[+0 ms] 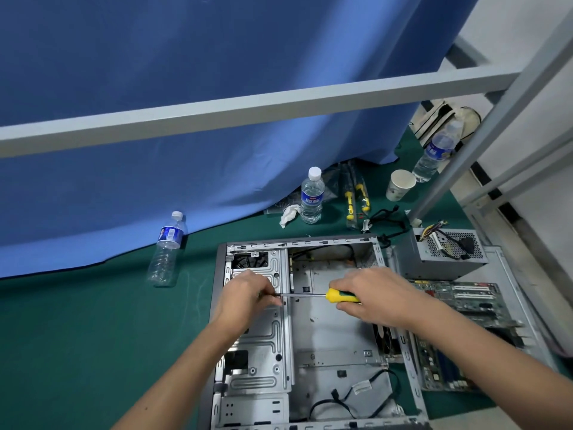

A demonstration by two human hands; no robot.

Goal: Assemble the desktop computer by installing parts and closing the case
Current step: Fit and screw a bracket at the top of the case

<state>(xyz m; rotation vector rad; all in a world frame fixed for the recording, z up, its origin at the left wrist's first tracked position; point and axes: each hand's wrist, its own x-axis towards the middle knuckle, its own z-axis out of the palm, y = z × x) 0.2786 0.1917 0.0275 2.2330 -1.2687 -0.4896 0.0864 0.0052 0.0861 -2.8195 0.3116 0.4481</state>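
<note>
An open grey computer case point(325, 324) lies flat on the green table, its inside mostly bare metal. My right hand point(372, 296) grips the yellow-green handle of a screwdriver point(336, 295), held level over the case with the shaft pointing left. My left hand point(248, 293) pinches the tip end of the shaft above the drive cage point(263, 336); the tip itself is hidden by my fingers. A motherboard point(459, 308) lies on the removed side panel to the right of the case. The grey power supply point(440, 252) sits beyond it with its cables on top.
Three water bottles stand around: one left point(167, 248), one behind the case point(311, 197), one far right point(434, 153). A paper cup point(400, 184), spare yellow screwdrivers point(356, 197), a crumpled tissue point(288, 215) and a blue curtain point(186, 119) lie behind. A grey frame bar point(248, 110) crosses overhead.
</note>
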